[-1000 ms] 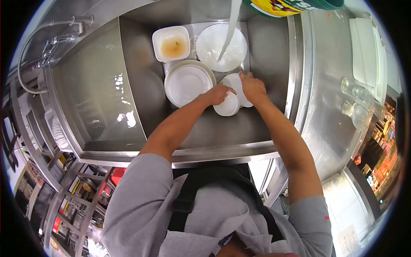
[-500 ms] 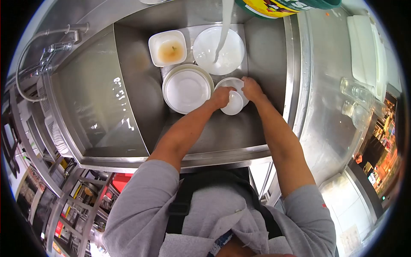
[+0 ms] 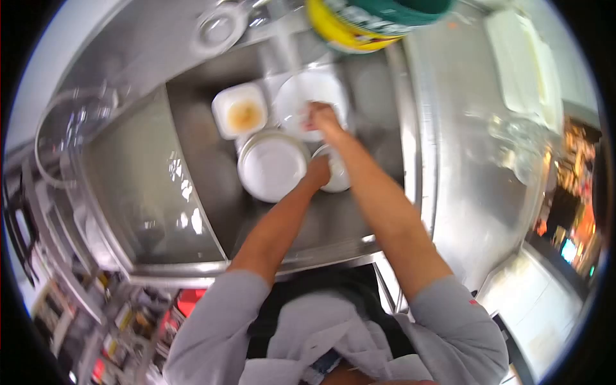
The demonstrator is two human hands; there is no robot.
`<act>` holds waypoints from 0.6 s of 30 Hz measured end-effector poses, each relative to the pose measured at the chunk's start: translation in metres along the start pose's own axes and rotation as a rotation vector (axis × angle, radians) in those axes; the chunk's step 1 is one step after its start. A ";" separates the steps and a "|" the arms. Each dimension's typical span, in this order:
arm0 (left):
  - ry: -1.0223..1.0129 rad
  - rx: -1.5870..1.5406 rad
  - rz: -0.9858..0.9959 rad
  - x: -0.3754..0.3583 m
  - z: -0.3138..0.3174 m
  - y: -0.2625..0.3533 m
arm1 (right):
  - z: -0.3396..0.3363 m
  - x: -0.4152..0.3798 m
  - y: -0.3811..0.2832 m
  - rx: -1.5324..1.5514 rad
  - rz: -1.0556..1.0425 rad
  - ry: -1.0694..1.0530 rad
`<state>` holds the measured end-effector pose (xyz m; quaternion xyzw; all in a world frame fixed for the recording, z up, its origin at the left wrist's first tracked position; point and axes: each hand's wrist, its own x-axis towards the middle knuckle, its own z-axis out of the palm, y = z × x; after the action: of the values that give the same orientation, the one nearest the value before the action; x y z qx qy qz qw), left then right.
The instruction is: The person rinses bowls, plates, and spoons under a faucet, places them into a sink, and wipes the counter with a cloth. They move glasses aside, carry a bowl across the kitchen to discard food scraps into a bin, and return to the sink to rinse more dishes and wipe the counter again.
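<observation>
My left hand [image 3: 318, 171] is closed at the left rim of a small white bowl [image 3: 337, 176] in the right part of the sink. Farther back, my right hand [image 3: 322, 119] reaches over a large round white dish [image 3: 301, 90], its fingers smeared by motion. A blurred stream of water [image 3: 287, 48] comes down into that dish. Left of my left hand sits a stack of round white plates [image 3: 273, 165]. Behind the stack stands a squarish white bowl [image 3: 221, 112] with brownish liquid in it.
A water-filled basin [image 3: 138, 186] adjoins the sink on the left. At the back edge stands a green and yellow bucket [image 3: 359, 32]. Clear glasses [image 3: 523, 144] and a white tray [image 3: 513, 64] are on the steel counter [image 3: 459, 212] to the right.
My right hand has left the small bowl and moved back and left over the large dish. My left hand stays by the small bowl. The whole view has shifted and blurred.
</observation>
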<state>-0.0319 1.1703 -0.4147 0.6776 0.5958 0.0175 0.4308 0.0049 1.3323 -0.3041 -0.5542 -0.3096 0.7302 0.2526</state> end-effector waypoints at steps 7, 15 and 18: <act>0.502 -1.721 -0.488 -0.051 -0.195 0.089 | 0.053 0.027 -0.042 0.569 0.345 -0.087; 0.189 -1.837 0.010 0.003 -0.254 0.074 | 0.046 0.011 -0.049 -0.855 -0.312 -0.105; 0.335 -1.316 0.373 0.063 -0.281 -0.012 | 0.010 -0.096 -0.100 -1.041 -0.527 0.089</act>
<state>-0.1740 1.3792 -0.2767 0.3555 0.3934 0.5519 0.6436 0.0230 1.3301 -0.1660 -0.5398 -0.7440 0.3705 0.1330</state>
